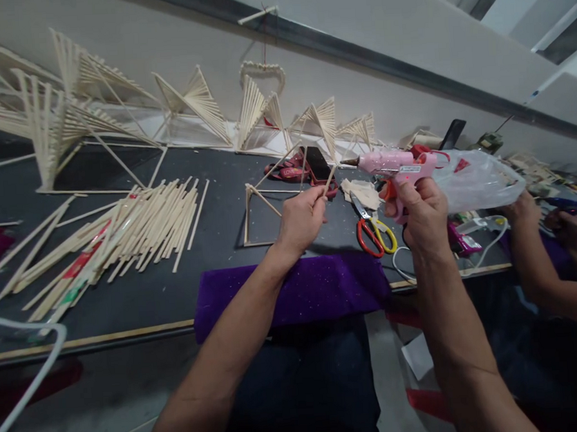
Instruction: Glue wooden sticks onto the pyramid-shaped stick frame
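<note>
Pinched in my left hand [302, 220] is a thin wooden stick [330, 180], its free end pointing up and to the right. My right hand [422, 212] is wrapped round the handle of a pink hot glue gun [391, 161]. The gun's metal nozzle points left, close to the tip of the stick. Behind my left hand, a small open frame of sticks [245, 221] stands on the dark table, partly hidden by the hand. Beneath my left forearm a purple cloth [340, 284] lies along the table's edge.
Loose sticks [158, 226] lie in a heap at left. Scissors [370, 231] with red and yellow handles lie between my hands, near a phone [319, 164]. Twisted stick models [196, 111] line the wall. A plastic bag [484, 180] and a co-worker's hands [523, 213] are at right.
</note>
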{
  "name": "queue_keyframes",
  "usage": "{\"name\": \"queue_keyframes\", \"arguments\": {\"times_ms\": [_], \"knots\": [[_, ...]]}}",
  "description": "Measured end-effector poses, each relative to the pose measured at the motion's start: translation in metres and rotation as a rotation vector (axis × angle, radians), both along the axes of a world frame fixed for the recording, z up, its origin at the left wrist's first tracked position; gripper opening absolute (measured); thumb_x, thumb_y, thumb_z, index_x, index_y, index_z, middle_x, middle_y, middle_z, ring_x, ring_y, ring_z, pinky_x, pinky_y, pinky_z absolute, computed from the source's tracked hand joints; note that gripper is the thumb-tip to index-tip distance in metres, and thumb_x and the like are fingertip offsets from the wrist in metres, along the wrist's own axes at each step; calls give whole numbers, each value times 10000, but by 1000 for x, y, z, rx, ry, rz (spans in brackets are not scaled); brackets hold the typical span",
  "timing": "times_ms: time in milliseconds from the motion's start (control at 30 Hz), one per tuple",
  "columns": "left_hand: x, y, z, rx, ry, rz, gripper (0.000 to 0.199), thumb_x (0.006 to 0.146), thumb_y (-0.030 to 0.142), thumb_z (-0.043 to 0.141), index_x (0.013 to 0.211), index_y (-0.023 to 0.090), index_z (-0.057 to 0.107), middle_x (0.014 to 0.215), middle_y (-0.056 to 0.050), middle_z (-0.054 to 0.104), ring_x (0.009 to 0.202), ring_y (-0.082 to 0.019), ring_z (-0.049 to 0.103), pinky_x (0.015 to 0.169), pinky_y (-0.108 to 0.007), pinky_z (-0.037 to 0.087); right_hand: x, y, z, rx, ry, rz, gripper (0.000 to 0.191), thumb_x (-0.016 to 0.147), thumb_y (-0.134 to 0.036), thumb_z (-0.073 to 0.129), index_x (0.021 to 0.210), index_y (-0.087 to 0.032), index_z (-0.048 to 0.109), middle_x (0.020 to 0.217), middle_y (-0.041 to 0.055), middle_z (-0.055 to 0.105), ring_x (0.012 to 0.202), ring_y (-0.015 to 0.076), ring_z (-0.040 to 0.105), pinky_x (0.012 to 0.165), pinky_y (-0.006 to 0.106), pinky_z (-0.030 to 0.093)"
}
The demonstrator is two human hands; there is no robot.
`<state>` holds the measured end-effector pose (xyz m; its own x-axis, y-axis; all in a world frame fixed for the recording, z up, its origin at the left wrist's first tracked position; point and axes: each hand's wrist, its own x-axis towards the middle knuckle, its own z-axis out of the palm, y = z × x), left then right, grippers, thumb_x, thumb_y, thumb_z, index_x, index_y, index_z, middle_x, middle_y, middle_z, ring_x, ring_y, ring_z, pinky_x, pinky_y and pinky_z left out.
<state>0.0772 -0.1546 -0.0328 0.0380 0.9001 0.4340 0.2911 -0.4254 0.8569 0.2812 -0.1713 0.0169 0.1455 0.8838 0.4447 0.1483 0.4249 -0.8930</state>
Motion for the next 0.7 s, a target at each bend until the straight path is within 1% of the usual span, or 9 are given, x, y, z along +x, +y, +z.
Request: {"name": "queue_keyframes", "arguments": {"times_ms": [133,367,500,567,633,700], "knots": [[0,1,-1,-4,3,5,271,902,187,484,1042,191,716,824,-2,739,549,-76,662,524,-160,493,1,-1,-3,-26,-3,16,329,772,-467,736,877,-206,564,714,-18,648,453,68,511,401,202,356],[0,2,-1,-2,7,3,283,901,188,481,1056,200,718,829,1,733,538,-73,656,514,-162,488,1,0,-4,-18,-30,19,327,807,-467,703,918,-204,543,773,-4,674,470,61,515,425,194,371],[0,1,0,-12,3,10,264,901,195,490,1032,203,720,799,9,729,544,-76,663,501,-156,487,1,3,-5,-26,-41,13,346,795,-483,711,911,-203,542,750,-11,662,467,62,519,412,186,365],[0,1,0,-14,0,7,258,900,199,498,1034,203,719,797,10,730,539,-77,667,496,-155,489,4,6,-8,-37,-46,0,347,792,-478,711,920,-202,545,754,-15,660,460,60,519,401,182,357],[0,1,0,-11,0,9,253,900,201,505,1035,202,718,812,7,736,539,-79,670,497,-158,496,9,10,-12,-43,-29,-28,339,781,-458,721,914,-199,547,769,-18,659,454,59,525,405,187,377],[0,2,-1,-7,8,10,244,902,209,515,1042,199,715,845,-1,745,557,-86,681,514,-167,516,18,16,-18,-68,3,-69,326,767,-444,728,886,-194,557,732,-27,636,446,63,527,418,196,407]]}}
